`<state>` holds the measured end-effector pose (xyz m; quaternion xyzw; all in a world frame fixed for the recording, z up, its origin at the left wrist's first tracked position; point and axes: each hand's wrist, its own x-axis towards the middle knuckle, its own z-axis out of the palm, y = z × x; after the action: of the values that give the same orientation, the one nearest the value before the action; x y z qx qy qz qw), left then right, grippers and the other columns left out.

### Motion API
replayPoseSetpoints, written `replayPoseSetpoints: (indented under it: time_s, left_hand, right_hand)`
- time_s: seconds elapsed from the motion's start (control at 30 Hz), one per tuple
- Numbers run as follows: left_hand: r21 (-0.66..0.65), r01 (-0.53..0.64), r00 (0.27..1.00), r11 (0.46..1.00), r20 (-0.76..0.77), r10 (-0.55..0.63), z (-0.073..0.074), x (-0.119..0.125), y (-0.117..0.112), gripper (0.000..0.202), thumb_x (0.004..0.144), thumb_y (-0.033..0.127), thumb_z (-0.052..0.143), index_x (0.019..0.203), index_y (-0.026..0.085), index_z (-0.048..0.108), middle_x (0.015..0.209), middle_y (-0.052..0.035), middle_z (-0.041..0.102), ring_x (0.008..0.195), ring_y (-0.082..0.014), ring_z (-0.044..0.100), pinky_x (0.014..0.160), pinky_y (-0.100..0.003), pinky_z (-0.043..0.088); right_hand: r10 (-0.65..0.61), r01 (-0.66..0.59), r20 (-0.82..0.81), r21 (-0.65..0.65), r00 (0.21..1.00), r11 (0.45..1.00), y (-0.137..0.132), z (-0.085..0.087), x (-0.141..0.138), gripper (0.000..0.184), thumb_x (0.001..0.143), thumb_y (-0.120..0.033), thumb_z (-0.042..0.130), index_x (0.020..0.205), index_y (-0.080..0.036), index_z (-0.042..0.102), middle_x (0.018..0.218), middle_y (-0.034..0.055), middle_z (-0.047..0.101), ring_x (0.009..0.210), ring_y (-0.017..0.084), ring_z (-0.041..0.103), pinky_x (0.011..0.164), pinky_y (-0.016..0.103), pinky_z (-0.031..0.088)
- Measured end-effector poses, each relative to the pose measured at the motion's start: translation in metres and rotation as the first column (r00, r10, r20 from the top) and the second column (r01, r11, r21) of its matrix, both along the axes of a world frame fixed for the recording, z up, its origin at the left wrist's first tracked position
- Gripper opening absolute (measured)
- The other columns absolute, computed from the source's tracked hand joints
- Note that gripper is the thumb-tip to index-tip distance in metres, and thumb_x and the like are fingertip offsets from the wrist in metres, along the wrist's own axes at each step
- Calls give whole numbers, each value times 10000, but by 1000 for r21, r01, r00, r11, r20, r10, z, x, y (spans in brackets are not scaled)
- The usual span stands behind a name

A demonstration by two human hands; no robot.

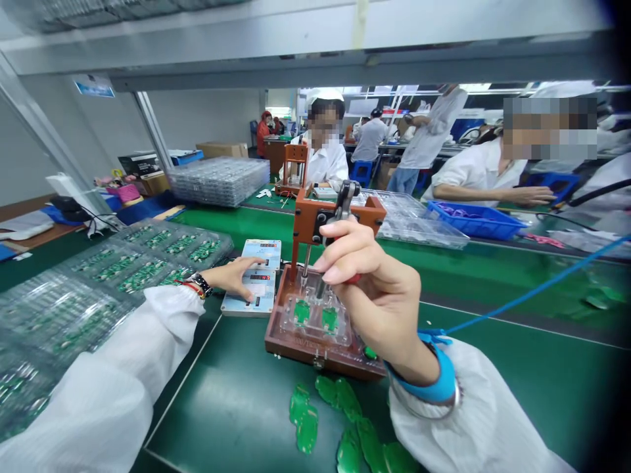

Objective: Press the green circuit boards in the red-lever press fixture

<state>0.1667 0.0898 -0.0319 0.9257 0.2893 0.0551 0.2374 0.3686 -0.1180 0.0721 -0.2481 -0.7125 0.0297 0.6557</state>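
Observation:
My left hand (pixel 233 276) lies over two light-blue meter boxes (pixel 263 303) with red digit displays, fingers stretched out and thumb and fingertip at their switches. My right hand (pixel 374 282) is closed around the handle of a toggle clamp (pixel 346 197), its red grip partly hidden by my palm. The clamp is mounted on an orange press frame (pixel 306 220) above a brown wooden test fixture (pixel 296 348). Two small green circuit boards (pixel 302 312) sit in the fixture's clear plate. Several loose green boards (pixel 306 428) lie on the mat in front.
Clear trays of circuit boards (pixel 123 263) spread along the left. Stacked clear trays (pixel 221 180) stand behind them. A blue bin (pixel 473 220) is at the back right, near co-workers. A blue cord (pixel 537 282) runs from my right wristband. A shelf beam (pixel 315 49) crosses overhead.

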Motion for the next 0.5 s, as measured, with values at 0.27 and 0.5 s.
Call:
replayPoseSetpoints:
  time_s: [0.27, 0.5]
  left_hand:
    - [40, -50, 980, 998, -190, 57, 12, 4, -2, 919, 495, 429, 844, 1313, 235, 472, 1371, -125, 461, 1292, -393, 341, 1046, -508, 281]
    - [16, -65, 972, 998, -224, 67, 9, 5, -1, 983, 460, 477, 840, 1330, 223, 459, 1341, -140, 481, 1258, -414, 369, 1031, -532, 288]
  right_hand:
    - [-6, 6, -21, 12, 1000, 1000, 1, -2, -3, 312, 771, 39, 473, 764, -251, 587, 746, -21, 617, 895, 186, 606, 1001, 470, 437]
    - [-58, 59, -24, 24, 998, 998, 2, -3, -3, 295, 778, 10, 466, 760, -263, 575, 746, -25, 630, 943, 209, 625, 1004, 492, 447]
